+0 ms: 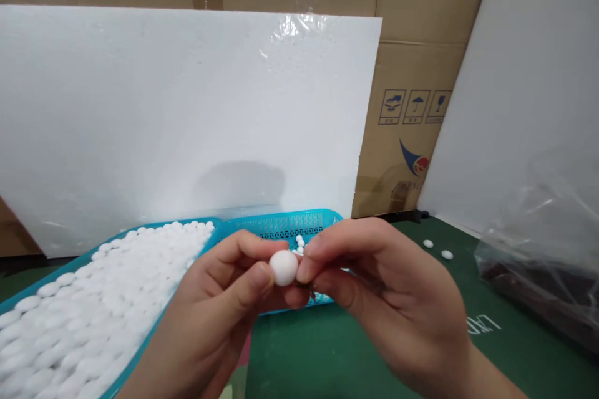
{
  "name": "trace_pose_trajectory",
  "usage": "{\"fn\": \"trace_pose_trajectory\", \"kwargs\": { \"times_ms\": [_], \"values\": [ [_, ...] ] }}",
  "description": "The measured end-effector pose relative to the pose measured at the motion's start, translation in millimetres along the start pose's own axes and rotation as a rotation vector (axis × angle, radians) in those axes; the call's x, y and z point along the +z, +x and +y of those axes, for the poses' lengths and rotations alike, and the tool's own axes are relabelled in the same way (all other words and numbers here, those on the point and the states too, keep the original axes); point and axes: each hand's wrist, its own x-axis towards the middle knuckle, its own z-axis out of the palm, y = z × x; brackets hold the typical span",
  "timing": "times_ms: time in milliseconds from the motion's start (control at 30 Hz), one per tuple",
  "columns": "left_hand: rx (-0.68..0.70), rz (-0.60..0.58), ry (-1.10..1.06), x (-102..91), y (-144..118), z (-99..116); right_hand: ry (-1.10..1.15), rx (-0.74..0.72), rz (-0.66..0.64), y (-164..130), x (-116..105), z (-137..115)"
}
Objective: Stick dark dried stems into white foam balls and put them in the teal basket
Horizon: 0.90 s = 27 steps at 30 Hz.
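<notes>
Holding a white ball [283, 267] up near the middle of the scene, raised off the green mat [299, 361]. Pinching it in the left hand [210, 299], nearly closed, with thumb on the left face and forefinger curled over the top. Meeting it from the other side with the right hand [402, 299], thumb and fingertips bunched close together against or just beside the ball's right edge. Cannot tell about any hold there, with just a trace of something dark below those fingertips, too small to name. Looks to be at a fine, two-handed fingertip step on this one ball, judging by the tight pinch and the meeting of both hands. Would call next, by the same judgement, for a steady left pinch against rolling and light, exact pressure from the right. Seen at left, past the left wrist, in a blue tray [84, 260] with packed balls [107, 312] spread across it. Seen beyond the hands and partly hidden by them, in a blue basket [281, 223] with a few small white beads [300, 242]. Seen at far right, near a clear plastic bag [547, 218], with two white pieces [447, 255] on the mat.
</notes>
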Motion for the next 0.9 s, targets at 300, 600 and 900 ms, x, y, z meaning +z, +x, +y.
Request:
{"fn": "trace_pose_trajectory", "kwargs": {
  "times_ms": [300,600,900],
  "values": [
    [-0.124,0.142,0.161,-19.7,-2.9,-9.5,-0.077,-0.091,0.050,0.8,3.1,0.3],
    [-0.008,-0.036,-0.021,5.0,-0.9,0.6,-0.224,-0.210,0.035,1.1,1.5,-2.8],
    [0.009,-0.014,0.022,5.2,0.4,-2.4,-0.327,-0.306,0.022,3.8,1.6,-6.3]
  ]
}}
